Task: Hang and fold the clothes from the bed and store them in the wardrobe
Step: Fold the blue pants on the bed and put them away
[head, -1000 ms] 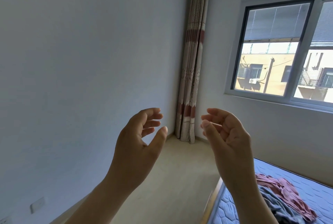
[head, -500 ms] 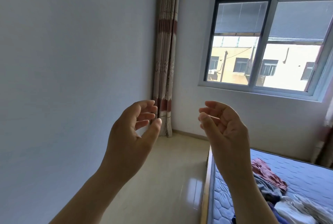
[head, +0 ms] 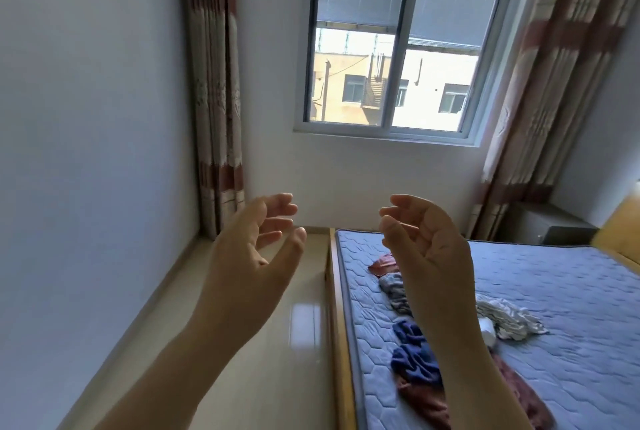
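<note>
Window (head: 401,48) between two striped curtains (head: 214,90); glossy beige floor (head: 277,343).

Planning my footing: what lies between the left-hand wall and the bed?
Between wall and bed, only bare shiny floor shows in the head view; the left hand hides part.
</note>
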`<state>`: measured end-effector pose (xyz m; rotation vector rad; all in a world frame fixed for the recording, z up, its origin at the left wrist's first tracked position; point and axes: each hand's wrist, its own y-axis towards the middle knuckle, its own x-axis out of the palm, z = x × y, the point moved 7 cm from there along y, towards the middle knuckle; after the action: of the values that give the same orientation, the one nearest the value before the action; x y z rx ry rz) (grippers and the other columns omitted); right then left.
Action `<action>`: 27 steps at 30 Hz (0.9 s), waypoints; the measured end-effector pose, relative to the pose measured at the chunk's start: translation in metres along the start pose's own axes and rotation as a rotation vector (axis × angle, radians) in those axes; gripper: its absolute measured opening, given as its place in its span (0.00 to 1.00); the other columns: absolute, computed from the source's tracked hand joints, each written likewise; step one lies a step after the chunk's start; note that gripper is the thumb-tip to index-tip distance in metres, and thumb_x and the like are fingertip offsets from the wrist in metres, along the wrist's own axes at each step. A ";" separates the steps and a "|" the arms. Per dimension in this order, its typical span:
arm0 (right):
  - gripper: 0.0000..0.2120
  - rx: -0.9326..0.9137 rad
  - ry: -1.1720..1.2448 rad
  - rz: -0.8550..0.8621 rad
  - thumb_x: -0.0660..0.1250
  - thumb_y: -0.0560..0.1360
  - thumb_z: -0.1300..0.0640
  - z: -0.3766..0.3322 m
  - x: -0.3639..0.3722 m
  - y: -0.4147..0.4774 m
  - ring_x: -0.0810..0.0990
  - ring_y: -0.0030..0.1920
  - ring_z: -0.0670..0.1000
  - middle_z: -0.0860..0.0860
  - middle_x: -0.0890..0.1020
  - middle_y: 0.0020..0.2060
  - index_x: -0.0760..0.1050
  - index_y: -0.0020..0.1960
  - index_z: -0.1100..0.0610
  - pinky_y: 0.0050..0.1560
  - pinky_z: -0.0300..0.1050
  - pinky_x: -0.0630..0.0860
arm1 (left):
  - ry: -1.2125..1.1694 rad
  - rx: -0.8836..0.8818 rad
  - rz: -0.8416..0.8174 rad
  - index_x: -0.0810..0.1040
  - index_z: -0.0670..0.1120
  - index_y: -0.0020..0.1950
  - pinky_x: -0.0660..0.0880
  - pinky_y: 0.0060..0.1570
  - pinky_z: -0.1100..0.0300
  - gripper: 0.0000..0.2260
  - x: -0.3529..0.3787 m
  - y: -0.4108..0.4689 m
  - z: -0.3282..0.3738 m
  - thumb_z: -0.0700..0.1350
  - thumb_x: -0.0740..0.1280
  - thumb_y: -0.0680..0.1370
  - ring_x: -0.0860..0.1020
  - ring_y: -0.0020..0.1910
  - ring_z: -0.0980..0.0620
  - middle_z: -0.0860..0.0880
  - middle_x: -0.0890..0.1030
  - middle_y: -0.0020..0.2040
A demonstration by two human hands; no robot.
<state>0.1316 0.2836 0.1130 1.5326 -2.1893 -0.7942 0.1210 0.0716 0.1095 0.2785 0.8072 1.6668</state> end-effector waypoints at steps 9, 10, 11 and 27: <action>0.09 0.061 -0.071 0.148 0.69 0.77 0.57 0.095 -0.026 0.065 0.83 0.48 0.43 0.45 0.84 0.48 0.76 0.55 0.49 0.46 0.36 0.80 | 0.025 0.037 -0.139 0.76 0.51 0.62 0.76 0.51 0.69 0.15 0.095 0.086 -0.065 0.47 0.67 0.75 0.79 0.52 0.62 0.57 0.80 0.55; 0.09 0.066 -0.086 0.152 0.69 0.77 0.57 0.104 -0.028 0.072 0.83 0.48 0.42 0.45 0.83 0.48 0.76 0.55 0.48 0.46 0.35 0.80 | 0.020 0.039 -0.156 0.76 0.51 0.62 0.76 0.51 0.66 0.15 0.108 0.094 -0.072 0.48 0.67 0.75 0.79 0.52 0.62 0.58 0.80 0.55; 0.09 0.073 -0.101 0.156 0.69 0.77 0.57 0.113 -0.030 0.079 0.82 0.47 0.41 0.44 0.83 0.48 0.76 0.55 0.48 0.45 0.34 0.79 | 0.010 0.041 -0.174 0.76 0.50 0.62 0.76 0.52 0.65 0.15 0.121 0.102 -0.080 0.47 0.67 0.76 0.79 0.52 0.61 0.58 0.80 0.55; 0.08 0.282 -0.393 0.400 0.70 0.76 0.56 0.295 -0.028 0.169 0.82 0.45 0.37 0.41 0.84 0.44 0.77 0.54 0.48 0.42 0.27 0.75 | -0.236 -0.058 -0.515 0.76 0.51 0.60 0.78 0.51 0.61 0.13 0.294 0.233 -0.265 0.45 0.69 0.75 0.81 0.50 0.59 0.57 0.81 0.52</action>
<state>-0.1532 0.4249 -0.0107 1.0473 -2.8771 -0.7227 -0.2915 0.2383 -0.0056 0.2003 0.5887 1.1463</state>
